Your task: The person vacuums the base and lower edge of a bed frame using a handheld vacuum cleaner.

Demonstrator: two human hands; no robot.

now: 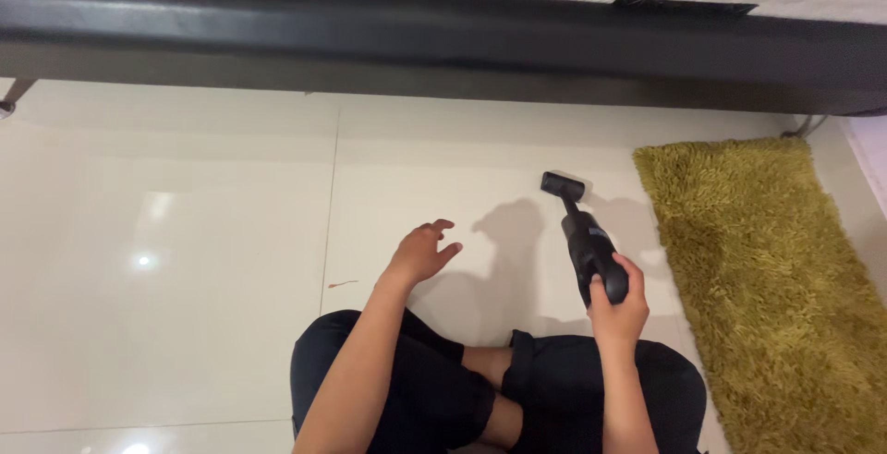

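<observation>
— What is your right hand (617, 306) doing?
— You're gripping the black vacuum (586, 240) by its handle, fingers closed round it, nozzle resting on the white floor (185, 232) just left of the green rug (767, 269).
— And your left hand (420, 253)?
— It's hovering open, fingers loosely curled, holding nothing, over the tiles in front of your crossed legs (434, 389), facing the dark bed frame (416, 38).
</observation>
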